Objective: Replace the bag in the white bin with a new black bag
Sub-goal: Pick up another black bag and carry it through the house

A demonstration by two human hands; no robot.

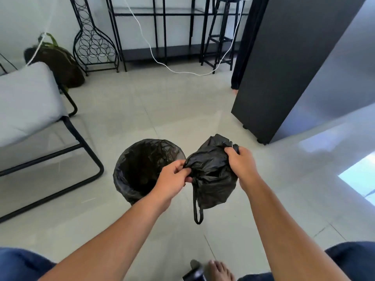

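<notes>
A bin (129,191) stands on the floor in front of me, lined with a black bag (146,159) whose rim folds over the edge and hides the bin's walls. Just right of it I hold a second, crumpled black bag (211,173) in the air, a handle loop dangling below it. My left hand (172,181) pinches its left edge. My right hand (241,163) grips its upper right part.
A grey cushioned chair (26,104) on a black frame is at left. A tall dark cabinet (284,67) stands at right. Black shelving (162,27), a stool, a wire wine rack (95,41) and a white cable (178,72) line the back wall. My bare foot (219,270) is at the bottom.
</notes>
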